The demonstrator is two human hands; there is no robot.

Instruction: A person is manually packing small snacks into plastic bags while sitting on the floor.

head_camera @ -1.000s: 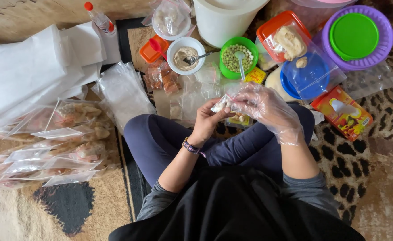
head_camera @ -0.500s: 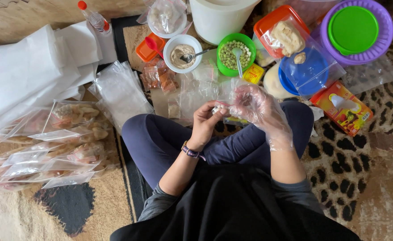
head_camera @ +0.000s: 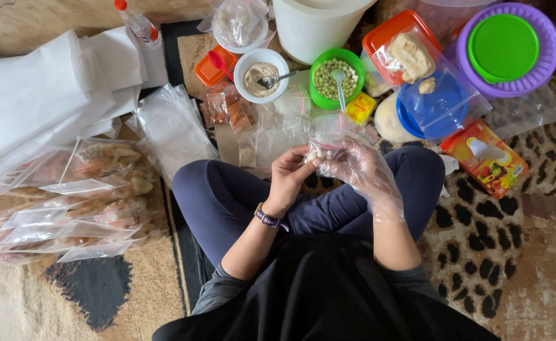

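Small clear plastic bag with pale round pieces inside sits pinched between both hands, above the person's crossed legs and in front of the bowls on the floor. Left hand, bare with a dark band at the wrist, closes its fingertips on the bag's left edge. Right hand, covered by a loose clear plastic glove, grips the bag from the right, its fingers curled around it.

Just beyond the hands stand a white bowl of beige paste with a metal spoon in it, and a green bowl of pale green peas with a white spoon. An orange container with a red scoop lies left of the white bowl. To the right are a blue lid under plastic, an orange-rimmed tray holding dough-coloured pieces in a bag, a purple tub with a green lid, and a red and yellow box. Filled clear packets are piled on the rug at the left, below folded white sheets.
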